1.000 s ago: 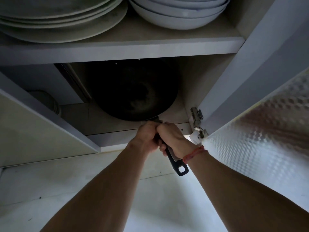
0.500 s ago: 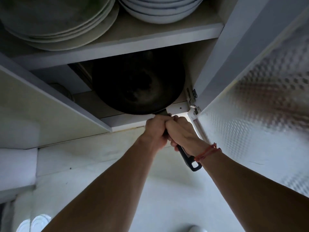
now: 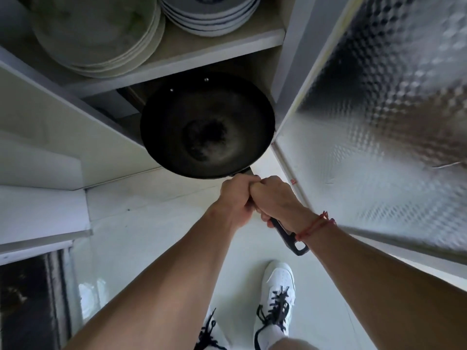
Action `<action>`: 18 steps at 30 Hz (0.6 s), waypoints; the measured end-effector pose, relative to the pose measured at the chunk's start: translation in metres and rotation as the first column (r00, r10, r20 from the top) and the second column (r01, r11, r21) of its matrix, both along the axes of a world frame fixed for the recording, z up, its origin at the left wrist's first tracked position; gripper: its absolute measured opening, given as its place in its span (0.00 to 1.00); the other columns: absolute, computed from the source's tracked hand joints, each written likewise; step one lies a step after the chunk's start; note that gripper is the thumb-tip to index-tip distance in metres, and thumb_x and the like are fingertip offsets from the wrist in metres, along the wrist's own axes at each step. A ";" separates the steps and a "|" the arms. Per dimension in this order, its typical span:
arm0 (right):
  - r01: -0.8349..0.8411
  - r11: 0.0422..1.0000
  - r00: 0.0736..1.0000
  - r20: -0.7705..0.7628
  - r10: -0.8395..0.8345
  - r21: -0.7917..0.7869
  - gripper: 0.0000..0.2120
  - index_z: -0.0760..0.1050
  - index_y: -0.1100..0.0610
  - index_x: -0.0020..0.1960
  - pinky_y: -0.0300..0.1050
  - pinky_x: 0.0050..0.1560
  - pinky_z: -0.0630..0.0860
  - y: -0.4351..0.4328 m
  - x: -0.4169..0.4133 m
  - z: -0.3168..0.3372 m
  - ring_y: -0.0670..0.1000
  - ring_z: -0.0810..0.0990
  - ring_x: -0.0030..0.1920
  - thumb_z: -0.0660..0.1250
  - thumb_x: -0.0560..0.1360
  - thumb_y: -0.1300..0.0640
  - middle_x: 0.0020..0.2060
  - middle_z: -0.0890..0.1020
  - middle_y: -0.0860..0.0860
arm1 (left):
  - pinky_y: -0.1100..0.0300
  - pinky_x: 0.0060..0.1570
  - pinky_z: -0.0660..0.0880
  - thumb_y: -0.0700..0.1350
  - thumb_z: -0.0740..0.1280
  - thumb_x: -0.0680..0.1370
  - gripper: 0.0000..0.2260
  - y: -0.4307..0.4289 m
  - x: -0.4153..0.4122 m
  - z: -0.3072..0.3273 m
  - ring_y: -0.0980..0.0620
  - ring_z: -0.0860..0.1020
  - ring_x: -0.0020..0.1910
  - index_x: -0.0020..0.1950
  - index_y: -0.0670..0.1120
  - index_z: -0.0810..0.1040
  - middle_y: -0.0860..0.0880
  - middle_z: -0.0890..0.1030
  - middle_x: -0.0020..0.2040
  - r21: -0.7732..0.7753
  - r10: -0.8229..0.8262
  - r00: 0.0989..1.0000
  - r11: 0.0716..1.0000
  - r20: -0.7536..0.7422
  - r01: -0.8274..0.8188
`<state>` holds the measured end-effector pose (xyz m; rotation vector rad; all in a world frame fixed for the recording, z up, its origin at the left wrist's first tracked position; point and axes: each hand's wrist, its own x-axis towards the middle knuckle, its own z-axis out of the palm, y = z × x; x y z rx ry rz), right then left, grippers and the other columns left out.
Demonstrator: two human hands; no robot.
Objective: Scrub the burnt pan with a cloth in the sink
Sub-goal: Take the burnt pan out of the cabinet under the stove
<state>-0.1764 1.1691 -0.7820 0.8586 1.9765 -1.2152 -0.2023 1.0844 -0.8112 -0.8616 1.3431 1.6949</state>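
A black burnt pan [image 3: 207, 125] with a dark scorched patch in its middle hangs halfway out of the low cabinet's bottom compartment. Its black handle [image 3: 290, 238] runs back toward me, and both hands are wrapped around it. My left hand [image 3: 237, 200] grips nearest the pan. My right hand [image 3: 275, 200] sits right behind it, with a red string at the wrist. No cloth or sink is in view.
Stacked plates [image 3: 101, 34] and bowls [image 3: 209, 13] rest on the shelf [image 3: 177, 61] above the pan. The open cabinet door [image 3: 379, 122] with dimpled lining stands at the right. My white shoes [image 3: 275, 299] are on the pale floor below.
The pan has slid out of the dark lower compartment toward me, both hands still on the handle. The view has tilted down, bringing the floor and shoes into sight.
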 end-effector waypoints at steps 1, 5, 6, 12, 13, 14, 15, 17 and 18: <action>-0.007 1.000 1.000 0.009 0.007 0.008 0.10 0.75 0.62 0.40 0.40 0.25 0.73 0.000 0.003 0.006 0.54 0.76 0.24 0.57 0.68 0.57 0.26 0.77 0.56 | 0.54 0.33 0.68 0.33 0.63 0.74 0.10 -0.001 0.004 0.006 0.45 0.72 0.31 0.33 0.38 0.72 0.43 0.72 0.31 -0.004 -0.003 1.000 1.000 0.010 0.003; -0.009 1.000 0.999 0.048 0.008 0.020 0.10 0.74 0.62 0.40 0.40 0.24 0.73 -0.006 0.020 0.028 0.54 0.76 0.23 0.57 0.68 0.59 0.26 0.77 0.56 | 0.56 0.31 0.69 0.33 0.62 0.75 0.12 -0.006 0.022 0.024 0.45 0.72 0.30 0.32 0.40 0.70 0.45 0.71 0.29 -0.006 -0.021 0.999 1.000 0.035 0.021; -0.003 1.000 0.998 0.059 0.002 0.015 0.09 0.74 0.62 0.40 0.40 0.25 0.72 -0.007 0.026 0.035 0.54 0.76 0.24 0.57 0.69 0.59 0.26 0.77 0.56 | 0.57 0.30 0.69 0.33 0.61 0.76 0.12 -0.007 0.027 0.031 0.46 0.72 0.29 0.32 0.40 0.69 0.45 0.71 0.29 -0.009 -0.034 0.999 0.999 0.038 0.034; -0.030 1.000 0.987 0.156 0.030 -0.005 0.12 0.75 0.64 0.44 0.42 0.28 0.74 -0.009 0.059 0.084 0.55 0.77 0.27 0.57 0.69 0.58 0.31 0.79 0.58 | 0.60 0.30 0.76 0.34 0.64 0.76 0.11 -0.014 0.056 0.084 0.50 0.74 0.28 0.33 0.42 0.71 0.47 0.73 0.27 -0.113 -0.216 0.974 0.968 0.068 0.223; -0.052 0.999 0.983 0.176 0.050 0.005 0.12 0.75 0.64 0.44 0.43 0.28 0.76 -0.008 0.064 0.093 0.56 0.78 0.28 0.57 0.70 0.57 0.33 0.81 0.59 | 0.58 0.35 0.79 0.35 0.64 0.76 0.09 -0.016 0.061 0.095 0.48 0.76 0.31 0.36 0.41 0.74 0.46 0.76 0.30 -0.130 -0.263 0.961 0.953 0.082 0.272; -0.075 0.997 0.978 0.195 0.070 0.019 0.12 0.75 0.64 0.45 0.45 0.30 0.78 -0.007 0.068 0.103 0.57 0.80 0.29 0.58 0.71 0.58 0.34 0.82 0.60 | 0.55 0.40 0.82 0.37 0.65 0.76 0.06 -0.017 0.064 0.107 0.47 0.78 0.34 0.39 0.41 0.76 0.44 0.78 0.33 -0.138 -0.321 0.942 0.933 0.093 0.332; -0.092 0.995 0.973 0.214 0.083 0.035 0.11 0.75 0.65 0.45 0.47 0.31 0.80 -0.007 0.073 0.114 0.58 0.81 0.30 0.58 0.72 0.58 0.35 0.82 0.61 | 0.54 0.44 0.82 0.39 0.65 0.77 0.05 -0.019 0.069 0.119 0.45 0.78 0.37 0.41 0.41 0.78 0.42 0.79 0.36 -0.144 -0.383 0.918 0.908 0.102 0.395; -0.103 0.993 0.968 0.237 0.087 0.054 0.11 0.74 0.65 0.45 0.50 0.33 0.81 -0.006 0.084 0.136 0.61 0.83 0.33 0.58 0.72 0.57 0.35 0.82 0.61 | 0.51 0.47 0.83 0.43 0.65 0.77 0.07 -0.022 0.078 0.144 0.44 0.79 0.37 0.43 0.41 0.80 0.41 0.80 0.38 -0.171 -0.495 0.860 0.843 0.126 0.511; -0.110 0.992 0.966 0.241 0.092 0.061 0.12 0.74 0.65 0.46 0.49 0.32 0.80 -0.006 0.091 0.147 0.61 0.82 0.33 0.59 0.72 0.56 0.35 0.82 0.61 | 0.49 0.48 0.83 0.45 0.66 0.76 0.08 -0.024 0.081 0.158 0.44 0.80 0.36 0.43 0.41 0.80 0.40 0.80 0.38 -0.178 -0.550 0.823 0.803 0.145 0.568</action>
